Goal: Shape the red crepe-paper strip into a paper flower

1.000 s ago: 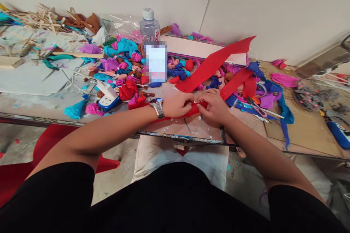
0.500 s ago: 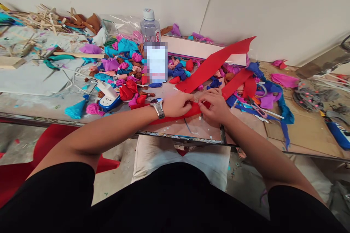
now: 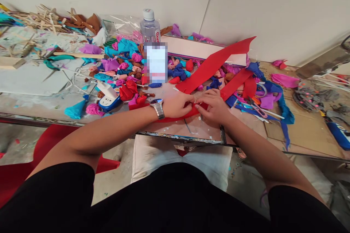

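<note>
A red crepe-like strip (image 3: 175, 119) lies along the table's front edge, running beneath both hands. My left hand (image 3: 179, 105), with a metal watch on its wrist, is closed, thumb and fingers pinched at the strip's upper edge. Close beside it, my right hand (image 3: 212, 106) is also closed in a pinch on the same strip. The fingertips of the two hands almost meet, and what lies between them is partly hidden. Behind the hands, a longer red piece (image 3: 213, 67) slants up to the right across the pile. Another red band (image 3: 237, 85) lies right of it.
Many coloured rolled rosettes (image 3: 136, 57) cover the table behind my hands. A phone (image 3: 156, 63) with a blurred screen leans before a plastic bottle (image 3: 150, 25). A blue-and-white power strip (image 3: 109, 102) sits left; scissors (image 3: 259, 111) and cardboard (image 3: 303, 131) lie right.
My right hand has shifted slightly left, bringing its fingertips nearer to my left hand's. The red strip's left end has risen a little. The surroundings look the same.
</note>
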Demonstrator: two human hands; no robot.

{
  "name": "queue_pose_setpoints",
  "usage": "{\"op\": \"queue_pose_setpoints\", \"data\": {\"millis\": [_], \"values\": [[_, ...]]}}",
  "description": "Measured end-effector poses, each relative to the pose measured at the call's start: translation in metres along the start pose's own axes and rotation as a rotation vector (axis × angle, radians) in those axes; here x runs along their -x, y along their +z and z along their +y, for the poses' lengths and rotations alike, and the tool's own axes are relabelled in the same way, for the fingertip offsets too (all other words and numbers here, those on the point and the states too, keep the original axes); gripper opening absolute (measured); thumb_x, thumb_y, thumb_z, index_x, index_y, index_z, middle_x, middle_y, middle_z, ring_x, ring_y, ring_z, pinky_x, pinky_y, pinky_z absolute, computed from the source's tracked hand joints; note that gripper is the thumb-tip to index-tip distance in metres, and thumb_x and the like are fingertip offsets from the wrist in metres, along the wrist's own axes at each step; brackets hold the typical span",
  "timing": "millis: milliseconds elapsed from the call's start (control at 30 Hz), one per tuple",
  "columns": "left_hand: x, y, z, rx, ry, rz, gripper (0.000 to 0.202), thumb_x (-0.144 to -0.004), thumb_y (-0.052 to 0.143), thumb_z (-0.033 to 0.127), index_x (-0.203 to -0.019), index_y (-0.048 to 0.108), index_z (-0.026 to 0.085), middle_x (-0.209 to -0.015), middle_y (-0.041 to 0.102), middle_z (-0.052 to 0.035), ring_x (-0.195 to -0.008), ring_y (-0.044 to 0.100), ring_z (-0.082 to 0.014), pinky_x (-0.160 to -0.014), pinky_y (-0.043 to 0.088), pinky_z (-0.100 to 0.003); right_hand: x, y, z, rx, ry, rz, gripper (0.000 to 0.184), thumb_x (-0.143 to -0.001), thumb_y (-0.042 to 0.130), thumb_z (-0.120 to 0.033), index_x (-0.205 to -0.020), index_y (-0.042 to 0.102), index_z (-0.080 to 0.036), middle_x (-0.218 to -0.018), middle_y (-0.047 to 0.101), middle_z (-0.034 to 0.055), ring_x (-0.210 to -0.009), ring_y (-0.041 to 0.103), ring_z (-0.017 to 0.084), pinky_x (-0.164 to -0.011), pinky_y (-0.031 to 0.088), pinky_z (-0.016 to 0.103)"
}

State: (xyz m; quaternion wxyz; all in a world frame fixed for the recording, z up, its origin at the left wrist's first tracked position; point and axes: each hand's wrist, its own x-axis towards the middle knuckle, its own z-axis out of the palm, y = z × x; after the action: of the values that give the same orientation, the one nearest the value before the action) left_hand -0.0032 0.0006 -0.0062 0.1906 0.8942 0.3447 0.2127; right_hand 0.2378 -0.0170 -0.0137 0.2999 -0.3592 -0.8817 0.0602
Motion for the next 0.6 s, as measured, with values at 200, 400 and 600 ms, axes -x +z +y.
{"op": "queue_pose_setpoints", "data": {"millis": [200, 400, 600], "values": [[-0.001, -0.0025, 0.0025, -0.03, -0.031, -0.014, 0.024, -0.091, 0.053, 0.026, -0.094, 0.075, 0.019, -0.076, 0.074, -0.0041, -0.066, 0.059, -0.0168, -0.065, 0.036, -0.031, -0.0001, -0.0001, -0.0003, 0.025, 0.035, 0.049, 0.01, -0.094, 0.065, -0.027, -0.085, 0.07, -0.026, -0.087, 0.081, 0.0016, -0.095, 0.068, 0.026, -0.099, 0.039, 0.048], [-0.0007, -0.0057, 0.0046, -0.048, -0.08, -0.014, 0.026, -0.09, 0.053, 0.026, -0.097, 0.077, 0.019, -0.079, 0.077, -0.0056, -0.068, 0.063, -0.0186, -0.065, 0.036, -0.032, -0.0002, -0.0021, -0.0007, 0.033, 0.09, 0.056, 0.013, -0.094, 0.063, -0.029, -0.082, 0.067, -0.026, -0.085, 0.08, 0.0026, -0.094, 0.068, 0.027, -0.099, 0.04, 0.05], [-0.0002, -0.0035, 0.003, 0.003, 0.001, -0.045, 0.028, -0.094, 0.053, 0.035, -0.092, 0.076, 0.018, -0.078, 0.076, -0.0054, -0.066, 0.06, -0.0165, -0.065, 0.035, -0.031, 0.0001, -0.0017, -0.0006, 0.014, 0.015, 0.01, 0.013, -0.1, 0.065, -0.034, -0.093, 0.074, -0.026, -0.094, 0.083, 0.0029, -0.1, 0.07, 0.027, -0.101, 0.039, 0.05]]}}
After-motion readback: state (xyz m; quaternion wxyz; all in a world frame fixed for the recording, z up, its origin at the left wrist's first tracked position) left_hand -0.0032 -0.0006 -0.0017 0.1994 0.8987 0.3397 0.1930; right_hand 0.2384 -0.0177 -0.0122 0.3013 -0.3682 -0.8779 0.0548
